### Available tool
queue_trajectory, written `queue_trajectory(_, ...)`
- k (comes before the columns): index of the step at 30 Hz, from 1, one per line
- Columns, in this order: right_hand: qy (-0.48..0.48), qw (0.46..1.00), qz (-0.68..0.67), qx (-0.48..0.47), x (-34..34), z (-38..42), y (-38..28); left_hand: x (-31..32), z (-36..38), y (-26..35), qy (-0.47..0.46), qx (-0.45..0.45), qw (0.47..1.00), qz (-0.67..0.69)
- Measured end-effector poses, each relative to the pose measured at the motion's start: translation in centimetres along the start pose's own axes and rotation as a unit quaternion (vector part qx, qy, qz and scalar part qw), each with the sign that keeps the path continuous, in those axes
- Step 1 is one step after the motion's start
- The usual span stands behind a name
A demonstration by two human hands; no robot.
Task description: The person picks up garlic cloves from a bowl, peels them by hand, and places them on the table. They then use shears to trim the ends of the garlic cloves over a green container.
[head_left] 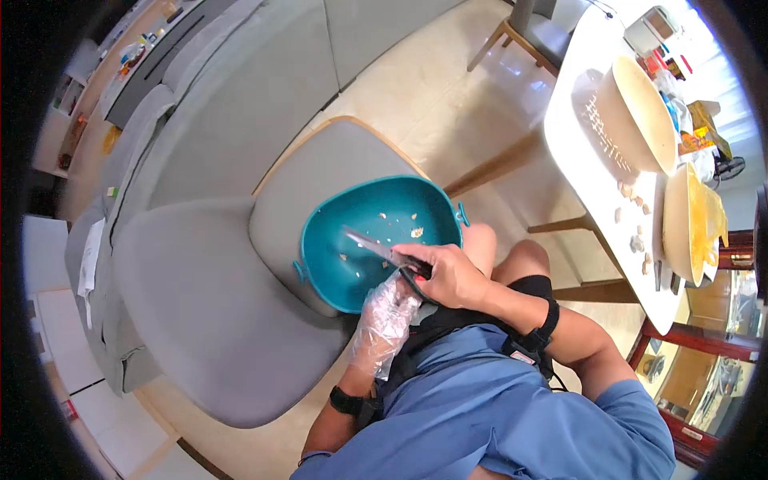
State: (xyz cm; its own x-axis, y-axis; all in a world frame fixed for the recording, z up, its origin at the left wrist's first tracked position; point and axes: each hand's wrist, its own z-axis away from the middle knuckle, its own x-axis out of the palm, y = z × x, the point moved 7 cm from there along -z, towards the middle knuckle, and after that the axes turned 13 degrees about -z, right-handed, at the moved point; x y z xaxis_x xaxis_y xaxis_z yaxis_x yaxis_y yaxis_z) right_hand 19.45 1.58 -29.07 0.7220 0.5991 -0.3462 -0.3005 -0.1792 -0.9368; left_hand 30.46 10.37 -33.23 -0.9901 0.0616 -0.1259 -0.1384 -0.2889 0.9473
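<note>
A teal basin [326, 240] with side handles rests on the grey chair seat in front of my knees. Small pale crumbs lie on its bottom. My right hand [450, 276] grips scissors [370, 245] by their black handles, which show a bit of red. The blades point left and away from me over the basin. My left hand [386, 318] wears a clear plastic glove and sits at the basin's near rim, just below the scissors' handles. Its fingers look curled together; whatever they hold, if anything, is hidden.
A grey chair [232, 312] holds the basin. Behind it stands a grey sofa [240, 96]. To the right, a white table [572, 104] bears two large beige bowls, one [636, 112] tilted, small brownish pieces [632, 196], and packets. Another chair [532, 36] is at the back.
</note>
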Motion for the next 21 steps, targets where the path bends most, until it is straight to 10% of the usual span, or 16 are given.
queue_trajectory(21,-0.066,0.951,-0.272,0.133,0.6,1.2,3.4,0.5,1.8,-0.4,0.083,0.083,0.992,0.044)
